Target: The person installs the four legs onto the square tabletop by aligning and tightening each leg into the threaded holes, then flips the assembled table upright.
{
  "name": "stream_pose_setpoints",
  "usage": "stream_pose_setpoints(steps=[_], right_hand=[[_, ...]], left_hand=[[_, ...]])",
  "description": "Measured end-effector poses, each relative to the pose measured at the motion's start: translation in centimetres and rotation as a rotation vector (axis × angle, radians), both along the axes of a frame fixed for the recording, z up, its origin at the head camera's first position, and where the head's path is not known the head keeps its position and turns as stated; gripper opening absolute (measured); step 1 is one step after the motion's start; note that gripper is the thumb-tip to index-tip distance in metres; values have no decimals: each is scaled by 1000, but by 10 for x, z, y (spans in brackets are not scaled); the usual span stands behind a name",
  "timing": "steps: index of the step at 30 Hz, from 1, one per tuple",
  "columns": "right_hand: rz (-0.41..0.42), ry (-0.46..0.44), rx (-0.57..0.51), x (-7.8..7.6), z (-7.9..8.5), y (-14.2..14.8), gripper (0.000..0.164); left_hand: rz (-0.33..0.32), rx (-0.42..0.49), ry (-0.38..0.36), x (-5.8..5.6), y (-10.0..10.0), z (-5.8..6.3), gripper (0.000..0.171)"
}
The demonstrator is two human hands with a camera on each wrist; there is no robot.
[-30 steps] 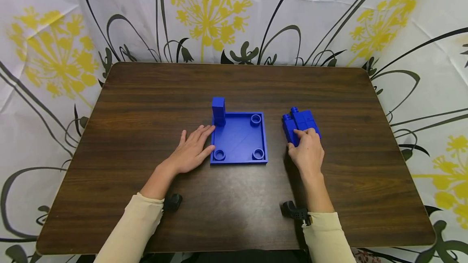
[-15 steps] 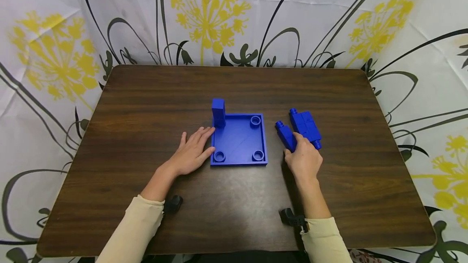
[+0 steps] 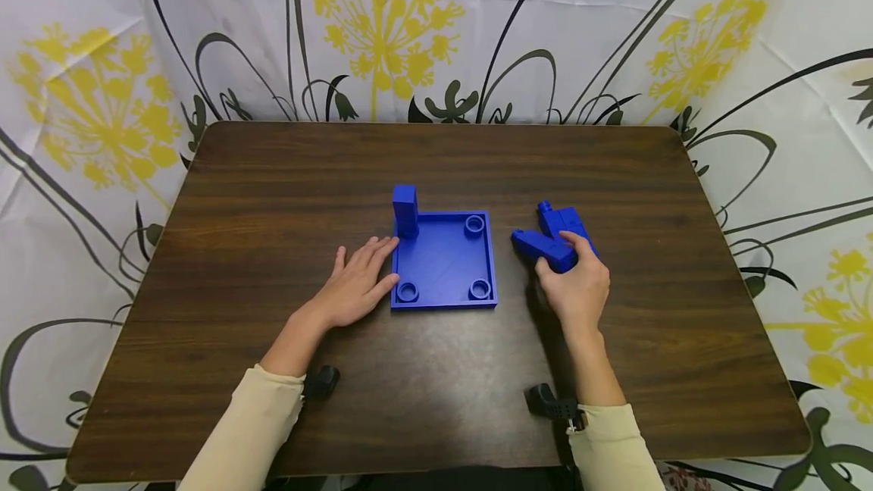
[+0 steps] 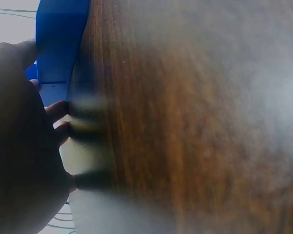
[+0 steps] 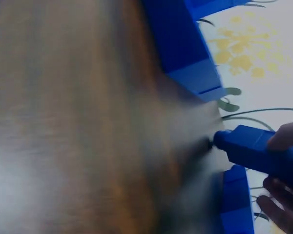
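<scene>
A blue square base [image 3: 443, 264] with raised edges lies mid-table, round sockets showing at three corners. At its back left corner a blue square post [image 3: 405, 211] stands upright. My left hand [image 3: 355, 286] rests with extended fingers against the base's left edge. My right hand [image 3: 580, 286] pinches a similar blue post [image 3: 542, 248] between thumb and fingers, right of the base. In the right wrist view this post [image 5: 249, 146] is raised off the table, its round end peg pointing toward the base [image 5: 185, 48]. Behind the held post lie more blue posts [image 3: 564, 218], side by side and partly hidden.
The brown wooden table [image 3: 307, 173] has rounded corners. A white curtain [image 3: 259, 6] with yellow flowers and dark stems hangs behind it and at both sides. A black wrist camera [image 3: 542, 400] sits at the right wrist, another [image 3: 322, 383] at the left.
My right hand has drawn one post leftward from the others, then picked it up and turned it more crosswise. The left hand and the base have stayed in place.
</scene>
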State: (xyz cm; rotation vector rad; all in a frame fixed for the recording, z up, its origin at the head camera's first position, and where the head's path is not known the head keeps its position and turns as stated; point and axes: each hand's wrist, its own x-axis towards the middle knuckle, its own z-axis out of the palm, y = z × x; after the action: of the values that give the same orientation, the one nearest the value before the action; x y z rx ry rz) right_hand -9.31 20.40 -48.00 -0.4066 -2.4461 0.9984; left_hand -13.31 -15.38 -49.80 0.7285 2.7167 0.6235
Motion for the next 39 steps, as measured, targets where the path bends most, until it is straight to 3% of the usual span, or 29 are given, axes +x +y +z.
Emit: stream_pose_setpoints(steps=[2,7,9,11,18,27,29,36,39], right_hand=[[11,73,-167,-5,4,2,47],[105,213,-737,-21,15,4,40],[151,239,-884,-27,20,4,36],[208,249,-946,-32,24,2,32],[409,221,-832,-60,32,-15,33],[615,77,-666,-77,54,-36,38],[650,45,-610,-81,54,-37,40],[763,5,-502,-101,29,-34,44],[804,-16,-450,-104,27,-34,44]], left_hand=[[3,4,0,0,0,1,64],[7,7,-8,1,-1,1,64],[9,7,-8,1,-1,1,64],[10,6,-8,1,-1,1,64],[6,12,-7,0,-1,2,65],[3,10,-18,0,0,1,65],[4,11,-16,0,1,0,65],[-5,31,1,0,2,0,65],[-1,32,3,1,1,2,65]])
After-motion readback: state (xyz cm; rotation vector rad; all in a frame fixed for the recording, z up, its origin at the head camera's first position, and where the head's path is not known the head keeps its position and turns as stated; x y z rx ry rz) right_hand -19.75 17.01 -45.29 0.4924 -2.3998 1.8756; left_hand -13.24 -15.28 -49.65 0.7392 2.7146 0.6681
